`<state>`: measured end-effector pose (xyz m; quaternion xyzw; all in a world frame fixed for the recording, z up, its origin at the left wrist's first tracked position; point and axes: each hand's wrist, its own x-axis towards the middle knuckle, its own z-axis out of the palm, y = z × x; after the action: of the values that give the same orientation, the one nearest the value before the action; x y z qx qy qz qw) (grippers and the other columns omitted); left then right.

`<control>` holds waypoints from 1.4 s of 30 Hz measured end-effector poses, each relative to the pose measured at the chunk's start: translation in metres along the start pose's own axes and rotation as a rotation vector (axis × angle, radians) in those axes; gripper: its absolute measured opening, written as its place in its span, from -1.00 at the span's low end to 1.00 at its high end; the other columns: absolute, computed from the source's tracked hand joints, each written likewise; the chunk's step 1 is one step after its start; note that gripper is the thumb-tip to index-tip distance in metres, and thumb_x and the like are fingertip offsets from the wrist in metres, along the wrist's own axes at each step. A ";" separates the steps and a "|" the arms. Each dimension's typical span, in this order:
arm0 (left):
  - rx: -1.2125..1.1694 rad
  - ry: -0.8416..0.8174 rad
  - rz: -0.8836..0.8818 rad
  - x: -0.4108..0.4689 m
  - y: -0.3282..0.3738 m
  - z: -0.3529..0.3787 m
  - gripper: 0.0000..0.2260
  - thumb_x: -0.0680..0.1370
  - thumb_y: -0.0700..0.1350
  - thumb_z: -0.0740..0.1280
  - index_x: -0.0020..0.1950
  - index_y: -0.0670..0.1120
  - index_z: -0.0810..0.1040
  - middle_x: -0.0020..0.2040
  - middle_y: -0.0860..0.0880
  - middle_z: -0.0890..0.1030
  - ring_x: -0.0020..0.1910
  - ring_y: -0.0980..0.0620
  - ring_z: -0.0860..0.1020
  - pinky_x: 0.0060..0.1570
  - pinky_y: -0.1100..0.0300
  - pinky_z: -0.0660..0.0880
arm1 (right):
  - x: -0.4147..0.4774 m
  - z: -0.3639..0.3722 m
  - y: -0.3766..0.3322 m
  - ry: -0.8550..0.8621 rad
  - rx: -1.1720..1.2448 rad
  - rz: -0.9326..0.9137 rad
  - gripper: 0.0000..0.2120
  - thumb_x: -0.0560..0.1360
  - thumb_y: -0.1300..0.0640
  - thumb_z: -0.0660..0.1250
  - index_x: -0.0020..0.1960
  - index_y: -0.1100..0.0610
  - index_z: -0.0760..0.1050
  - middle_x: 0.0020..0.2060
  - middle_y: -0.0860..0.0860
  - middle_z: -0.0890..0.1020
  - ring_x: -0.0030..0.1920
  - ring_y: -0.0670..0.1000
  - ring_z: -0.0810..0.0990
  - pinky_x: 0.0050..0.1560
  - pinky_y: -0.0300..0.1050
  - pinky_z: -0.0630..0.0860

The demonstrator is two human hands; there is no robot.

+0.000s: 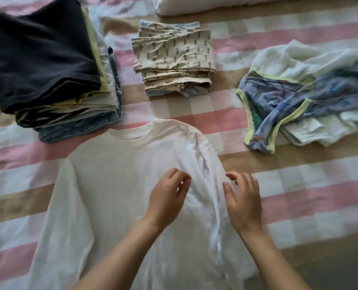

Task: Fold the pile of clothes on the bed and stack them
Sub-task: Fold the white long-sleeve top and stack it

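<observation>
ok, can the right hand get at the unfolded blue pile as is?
Probably yes: the right hand looks free, and only bare bedspread lies between it and the unfolded blue pile.

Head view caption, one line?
White shirt spread on the bed under left hand and right hand; two folded stacks, loose pile beyond.

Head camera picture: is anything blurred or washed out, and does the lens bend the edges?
Head view: soft, even light with faint shadows; the white T-shirt is nearly washed out; the unfolded clothes smear toward the right edge; the stripes of the striped bedsheet bow slightly, which suggests wide-angle distortion.
</observation>
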<state>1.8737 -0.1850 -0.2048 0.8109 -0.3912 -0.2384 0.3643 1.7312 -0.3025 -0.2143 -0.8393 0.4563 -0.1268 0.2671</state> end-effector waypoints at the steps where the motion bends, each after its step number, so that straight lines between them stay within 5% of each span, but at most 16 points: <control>1: -0.032 -0.051 -0.011 -0.006 0.007 0.015 -0.93 0.54 -0.19 0.28 -0.08 -0.15 0.55 -0.14 -0.05 0.54 -0.19 -0.03 0.52 -0.19 0.09 0.47 | -0.018 -0.003 0.006 0.001 0.009 0.022 -0.86 0.44 0.20 0.32 -0.01 0.22 0.54 -0.09 0.11 0.59 -0.05 0.14 0.51 0.01 -0.11 0.35; 4: -0.091 -0.113 -0.079 -0.020 0.022 0.049 -0.89 0.54 -0.20 0.28 0.02 -0.12 0.56 -0.09 -0.04 0.60 -0.14 0.00 0.54 -0.11 0.20 0.44 | -0.062 -0.007 0.024 0.002 -0.002 0.076 -0.85 0.42 0.15 0.36 -0.06 0.20 0.55 -0.13 0.08 0.59 -0.10 0.09 0.50 -0.05 -0.10 0.41; 9: -0.166 0.007 -0.193 -0.025 0.033 0.071 -0.88 0.53 -0.26 0.28 0.00 -0.10 0.56 -0.20 0.12 0.57 -0.23 0.18 0.52 -0.21 0.44 0.38 | -0.101 -0.007 0.040 0.053 -0.151 0.319 -0.62 0.30 -0.07 0.36 -0.08 0.22 0.57 -0.16 0.16 0.59 -0.18 0.23 0.55 -0.16 0.04 0.50; 16: 0.212 0.197 0.044 0.020 0.038 0.062 -0.76 0.45 -0.37 0.32 0.08 -0.20 0.60 0.00 -0.15 0.58 0.00 -0.23 0.48 -0.01 -0.01 0.41 | -0.104 -0.007 0.046 0.074 -0.147 0.502 -0.63 0.18 0.06 0.60 -0.12 0.18 0.57 -0.18 0.16 0.57 -0.19 0.25 0.55 -0.21 0.06 0.49; 20: 0.465 -0.061 0.133 0.068 0.032 0.054 -0.71 0.48 -0.28 0.32 0.16 -0.07 0.59 0.23 -0.09 0.54 0.28 -0.18 0.40 0.27 -0.11 0.18 | -0.100 -0.021 0.052 0.097 -0.131 0.459 -0.79 0.23 0.12 0.57 -0.30 0.14 0.55 -0.31 0.12 0.56 -0.28 0.23 0.53 -0.29 0.05 0.46; 23: 0.571 -0.231 0.166 0.094 0.026 0.051 -0.74 0.51 -0.12 0.32 0.20 0.00 0.54 0.28 -0.01 0.46 0.37 -0.04 0.27 0.38 -0.07 -0.11 | -0.079 -0.045 0.069 0.218 -0.060 0.401 -0.85 0.42 0.15 0.39 -0.26 0.20 0.50 -0.39 0.11 0.58 -0.36 0.19 0.55 -0.30 0.08 0.48; 27: 0.635 -0.267 0.185 0.114 0.025 0.053 -0.77 0.51 -0.02 0.32 0.14 -0.02 0.53 0.18 -0.03 0.46 0.28 -0.08 0.30 0.36 -0.13 -0.06 | -0.028 -0.070 0.102 0.250 -0.097 0.403 -0.85 0.43 0.14 0.40 -0.16 0.23 0.52 -0.33 0.14 0.60 -0.28 0.18 0.55 -0.02 0.15 0.44; 32: 0.633 -0.277 0.145 0.126 0.022 0.058 -0.81 0.49 0.04 0.32 0.05 0.00 0.53 0.06 -0.03 0.45 0.15 -0.05 0.30 0.21 0.05 0.03 | 0.000 -0.082 0.136 -0.005 -0.259 0.449 -0.70 0.38 -0.07 0.44 -0.03 0.12 0.57 -0.10 0.08 0.63 0.00 0.17 0.49 0.09 0.05 0.27; 35: 0.690 -0.344 0.132 0.133 0.026 0.061 -0.78 0.43 0.07 0.39 -0.03 -0.03 0.53 0.04 0.00 0.43 0.12 -0.03 0.29 0.03 0.14 0.06 | -0.010 -0.094 0.152 -0.067 -0.310 0.486 -0.72 0.34 -0.09 0.46 -0.10 0.09 0.59 -0.09 0.07 0.61 0.00 0.17 0.45 -0.05 -0.02 0.31; 39: 0.561 -0.306 0.171 0.139 0.033 0.057 -0.83 0.47 -0.06 0.38 -0.19 -0.02 0.38 -0.19 0.05 0.46 -0.04 -0.07 0.43 -0.16 0.15 0.02 | -0.002 -0.115 0.163 0.130 0.197 0.502 -0.83 0.42 0.08 0.42 -0.28 0.01 0.44 -0.35 -0.04 0.54 -0.28 0.02 0.48 -0.37 -0.14 0.33; 42: 0.421 -0.200 0.146 0.142 0.039 0.062 -0.82 0.49 -0.12 0.36 -0.16 -0.05 0.35 -0.20 0.03 0.50 -0.09 -0.09 0.46 -0.14 0.16 0.04 | 0.025 -0.120 0.166 0.257 0.295 0.503 -0.80 0.47 0.01 0.35 -0.22 0.08 0.40 -0.36 -0.09 0.49 -0.33 -0.09 0.44 -0.38 -0.21 0.36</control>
<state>1.8963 -0.3412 -0.2269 0.8109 -0.5238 -0.2039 0.1628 1.5747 -0.4367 -0.2093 -0.6294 0.6563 -0.2265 0.3491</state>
